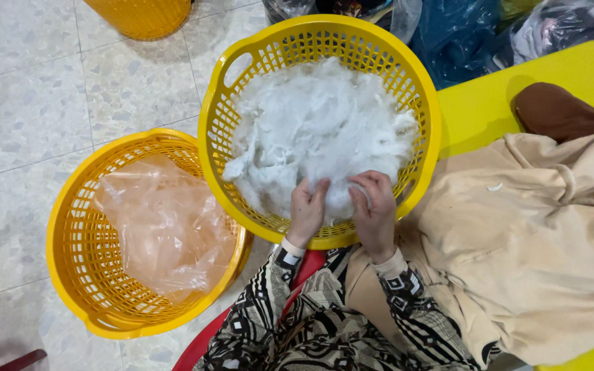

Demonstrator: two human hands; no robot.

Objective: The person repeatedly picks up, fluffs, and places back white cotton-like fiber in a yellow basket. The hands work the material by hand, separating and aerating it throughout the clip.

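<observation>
Your left hand (307, 209) and right hand (374, 206): both clenched on white fibre stuffing (314, 127) in yellow basket (421, 89); risk: tufts spilling over the rim if tugged sharply.

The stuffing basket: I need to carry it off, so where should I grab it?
Probably by the handle cut-out in the rim of the basket, coming from above and outside. The rim is stiff there and the slot lets fingers hook under. A matching slot opposite is likely but hidden by the hands.
</observation>
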